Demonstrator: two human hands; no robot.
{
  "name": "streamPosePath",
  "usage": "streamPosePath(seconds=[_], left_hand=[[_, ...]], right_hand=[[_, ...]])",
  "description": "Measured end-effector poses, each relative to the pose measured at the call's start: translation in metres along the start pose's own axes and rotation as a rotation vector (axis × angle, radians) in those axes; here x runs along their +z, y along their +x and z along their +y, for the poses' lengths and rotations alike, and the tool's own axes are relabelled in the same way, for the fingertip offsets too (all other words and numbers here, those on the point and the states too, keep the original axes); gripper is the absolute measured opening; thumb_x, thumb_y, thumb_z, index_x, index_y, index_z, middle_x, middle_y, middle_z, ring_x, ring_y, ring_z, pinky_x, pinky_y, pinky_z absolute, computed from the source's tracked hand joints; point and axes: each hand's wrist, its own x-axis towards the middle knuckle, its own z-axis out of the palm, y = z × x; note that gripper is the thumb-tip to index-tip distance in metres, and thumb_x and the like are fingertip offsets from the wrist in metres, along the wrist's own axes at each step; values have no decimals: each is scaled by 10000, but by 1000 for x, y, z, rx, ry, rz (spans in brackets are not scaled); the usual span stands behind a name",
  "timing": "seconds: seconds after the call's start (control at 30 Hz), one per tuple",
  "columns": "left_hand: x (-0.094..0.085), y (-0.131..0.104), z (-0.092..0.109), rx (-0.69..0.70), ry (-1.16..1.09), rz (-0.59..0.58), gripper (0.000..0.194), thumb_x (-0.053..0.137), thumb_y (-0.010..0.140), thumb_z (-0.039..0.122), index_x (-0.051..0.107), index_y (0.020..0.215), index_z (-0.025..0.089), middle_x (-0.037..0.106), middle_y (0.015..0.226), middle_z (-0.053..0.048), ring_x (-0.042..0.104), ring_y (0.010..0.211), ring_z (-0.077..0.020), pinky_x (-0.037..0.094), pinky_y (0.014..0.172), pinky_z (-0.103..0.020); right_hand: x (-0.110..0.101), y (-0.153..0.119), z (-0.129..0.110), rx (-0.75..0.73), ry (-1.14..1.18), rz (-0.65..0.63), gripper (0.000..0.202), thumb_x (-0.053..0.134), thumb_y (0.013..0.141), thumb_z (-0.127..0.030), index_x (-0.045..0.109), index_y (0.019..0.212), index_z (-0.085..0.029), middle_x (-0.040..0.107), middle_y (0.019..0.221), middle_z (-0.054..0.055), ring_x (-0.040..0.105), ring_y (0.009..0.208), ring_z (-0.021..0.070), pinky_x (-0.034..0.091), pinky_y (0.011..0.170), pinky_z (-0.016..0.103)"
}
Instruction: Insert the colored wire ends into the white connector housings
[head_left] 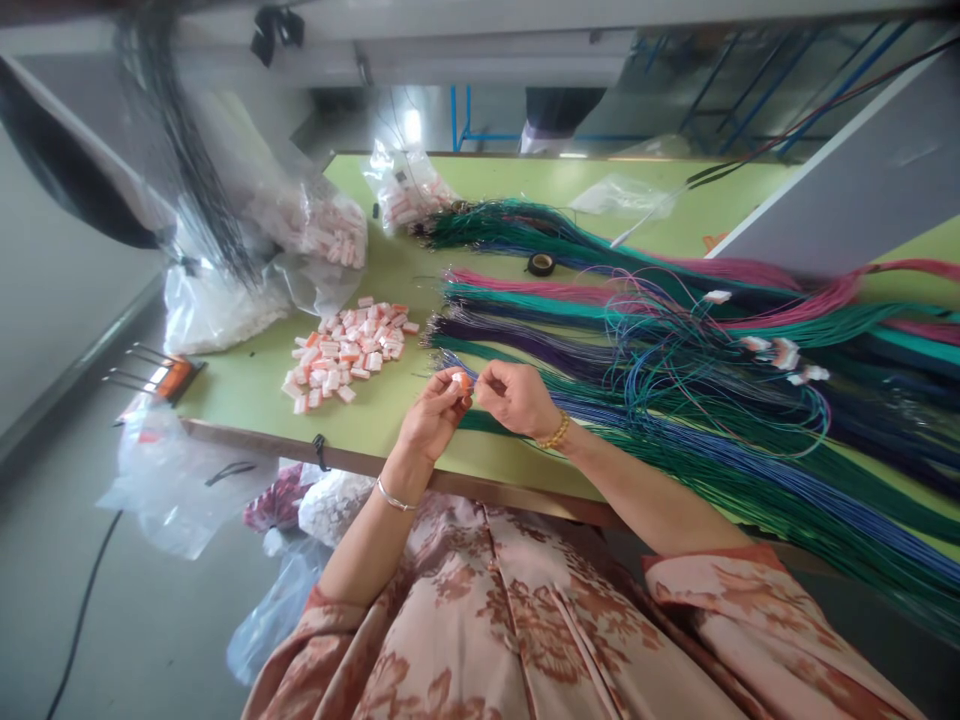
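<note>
Between thumb and fingers, my left hand [433, 412] holds a small white and orange connector [460, 381] above the table's front edge. Close beside it on the right, my right hand [517, 398] is pinched at the connector's side; what its fingertips grip is too small to make out. A pile of white and orange connectors [349, 350] lies to the left of my hands. Bundles of green wires [510, 222], pink wires [540, 288], dark purple wires [525, 345] and blue wires [622, 412] stretch to the right, some passing beneath my right forearm.
Plastic bags of connectors [330, 225] stand at the back left. A black tape roll [541, 264] lies behind the wires. Wired connectors [784, 353] rest on the bundles at right. An orange holder with metal prongs [174, 379] sits at the left table edge.
</note>
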Motion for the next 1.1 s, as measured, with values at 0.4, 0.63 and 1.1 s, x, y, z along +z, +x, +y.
streamPosePath(seconds=[0.4,0.63,1.1], left_hand=[[-1,-1,-5,128,101,-6,296,840,614,229,667,843,156,641,756,-2,545,643,-70,459,674,-222],[0,1,-10,201,179,135,351,857,587,312,637,814,161,657,750,0,582,653,-80,457,652,-224],[-8,-3,-10,124,228,152,339,856,590,265,632,809,133,660,718,-8,592,636,-83,473,631,-213]], right_hand=[[2,-3,-3,-15,42,-15,228,541,806,-338,557,654,-169,538,544,-22,380,475,72,313,500,210],[9,1,6,-37,67,-61,217,517,844,-334,556,711,-166,538,576,-21,391,497,77,308,502,209],[3,15,12,-134,-143,-266,180,508,853,-262,620,756,-161,613,653,14,464,563,111,328,580,233]])
